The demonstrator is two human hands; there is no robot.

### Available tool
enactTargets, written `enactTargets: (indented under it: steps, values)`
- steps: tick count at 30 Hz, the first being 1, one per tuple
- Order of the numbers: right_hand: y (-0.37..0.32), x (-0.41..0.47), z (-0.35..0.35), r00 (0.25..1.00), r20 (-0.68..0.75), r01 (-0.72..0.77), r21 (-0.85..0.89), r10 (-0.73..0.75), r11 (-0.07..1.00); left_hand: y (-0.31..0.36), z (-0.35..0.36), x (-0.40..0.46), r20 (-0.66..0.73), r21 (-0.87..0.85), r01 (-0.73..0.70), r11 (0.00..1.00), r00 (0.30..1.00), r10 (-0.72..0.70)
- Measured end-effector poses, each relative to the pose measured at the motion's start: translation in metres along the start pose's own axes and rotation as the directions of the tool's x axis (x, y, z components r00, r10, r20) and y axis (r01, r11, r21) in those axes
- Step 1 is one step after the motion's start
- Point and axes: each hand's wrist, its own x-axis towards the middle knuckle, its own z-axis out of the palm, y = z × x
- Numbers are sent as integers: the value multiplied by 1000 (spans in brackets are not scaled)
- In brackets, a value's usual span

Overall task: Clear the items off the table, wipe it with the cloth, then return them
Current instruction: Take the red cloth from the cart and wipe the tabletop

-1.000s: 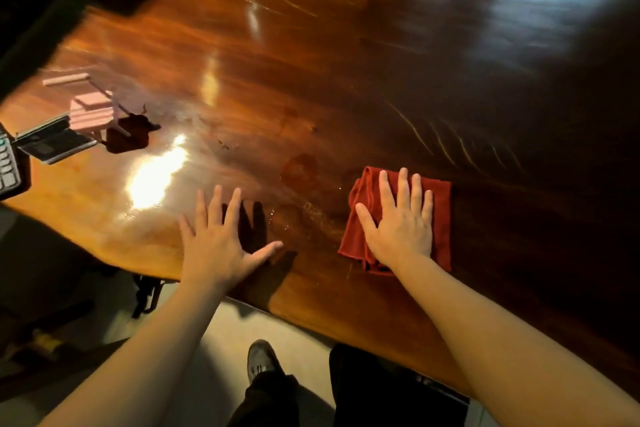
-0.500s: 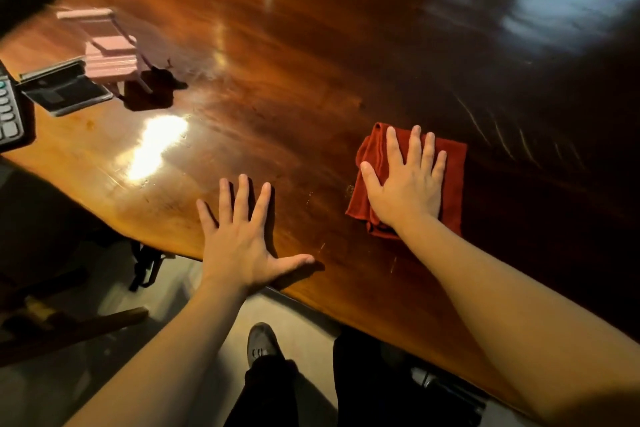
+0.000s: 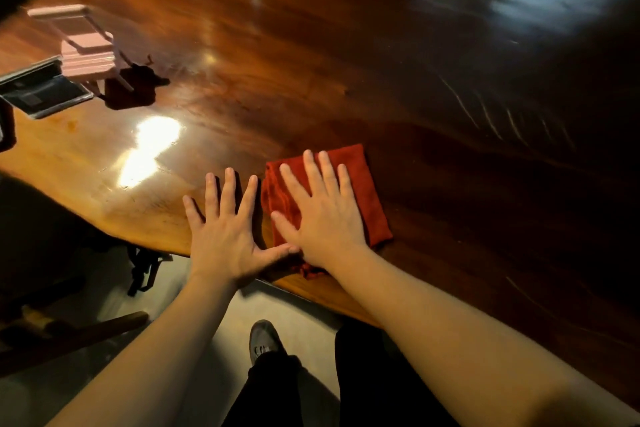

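A folded red cloth (image 3: pixel 363 191) lies on the glossy dark wooden table (image 3: pixel 346 62) near its front edge. My right hand (image 3: pixel 322 215) presses flat on the cloth, fingers spread. My left hand (image 3: pixel 225 232) rests flat on the bare wood just left of the cloth, its thumb touching the cloth's near corner and my right hand. A small pink miniature chair (image 3: pixel 86 45) stands at the far left, and a dark flat rectangular item (image 3: pixel 41 90) lies beside it.
The table's wavy front edge (image 3: pixel 138 236) runs from lower left to lower right. A bright glare patch (image 3: pixel 149 146) sits left of my hands. Below the edge are the pale floor, my shoe (image 3: pixel 265 340), dark trousers and a wooden stick (image 3: pixel 86 333).
My right hand has slid the cloth leftward and toward the front edge until it meets my left hand. My left hand has stayed flat on the wood.
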Motion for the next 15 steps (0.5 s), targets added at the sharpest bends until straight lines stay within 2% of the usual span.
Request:
enactTargets:
  steps: [4, 7, 11, 15]
  values:
    - [3, -46, 1, 996, 53, 66, 55, -69, 996, 0, -1, 0, 24, 10, 1, 1000, 1000, -1]
    - [16, -78, -3, 996, 76, 39, 79, -45, 996, 3, -2, 1, 48, 27, 18, 999, 999, -19]
    - [45, -113, -10, 993, 108, -44, 61, 37, 997, 3, -6, 1, 61, 37, 13, 999, 998, -15]
    - [84, -137, -19, 974, 120, -198, 41, 192, 979, 4, -8, 1, 63, 31, -4, 999, 998, 2]
